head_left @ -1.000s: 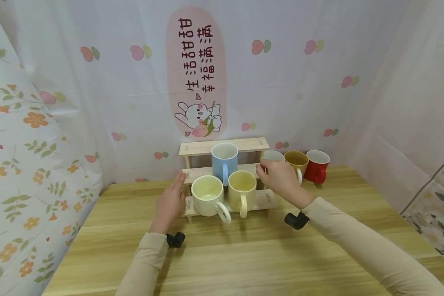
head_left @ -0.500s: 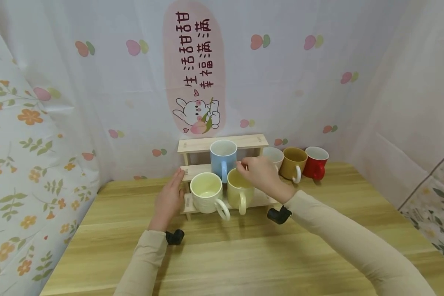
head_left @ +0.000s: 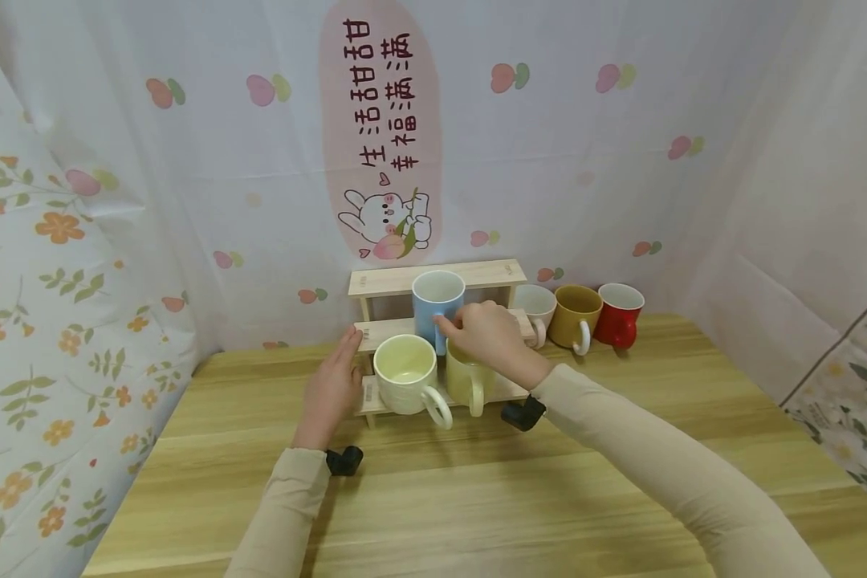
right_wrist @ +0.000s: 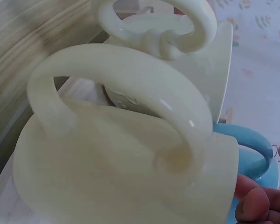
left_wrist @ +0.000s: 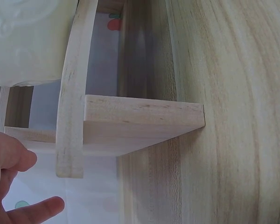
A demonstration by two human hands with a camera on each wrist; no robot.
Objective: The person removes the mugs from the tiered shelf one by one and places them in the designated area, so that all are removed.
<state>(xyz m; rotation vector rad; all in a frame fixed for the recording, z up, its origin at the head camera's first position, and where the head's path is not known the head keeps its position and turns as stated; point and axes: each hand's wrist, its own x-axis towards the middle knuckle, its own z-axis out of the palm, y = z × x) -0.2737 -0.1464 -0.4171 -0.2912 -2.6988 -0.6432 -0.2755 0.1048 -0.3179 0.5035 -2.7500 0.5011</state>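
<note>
My left hand (head_left: 330, 393) rests against the left end of a three-tier wooden shelf (head_left: 433, 277). In the left wrist view its fingers are spread beside the shelf's boards (left_wrist: 70, 116). My right hand (head_left: 490, 333) reaches over the yellow mug (head_left: 462, 384) to the handle of the light-blue mug (head_left: 426, 309), which stands on the middle tier. In the right wrist view its thumb and fingers are apart near the blue handle (right_wrist: 252, 140). The yellow mug and a pale cream mug (head_left: 397, 393) stand on the lowest tier, handles forward. My right hand partly hides the yellow mug.
Right of the shelf stand a whitish mug (head_left: 531, 301), a mustard mug (head_left: 571, 325) with a white handle, and a red mug (head_left: 610, 321). The wooden table (head_left: 419, 514) extends in front. Printed cloth (head_left: 549, 160) hangs behind.
My right hand has moved left from the shelf's right end, across the yellow mug, to the light-blue mug's handle. My left hand has stayed at the shelf, and the mugs stand where they were.
</note>
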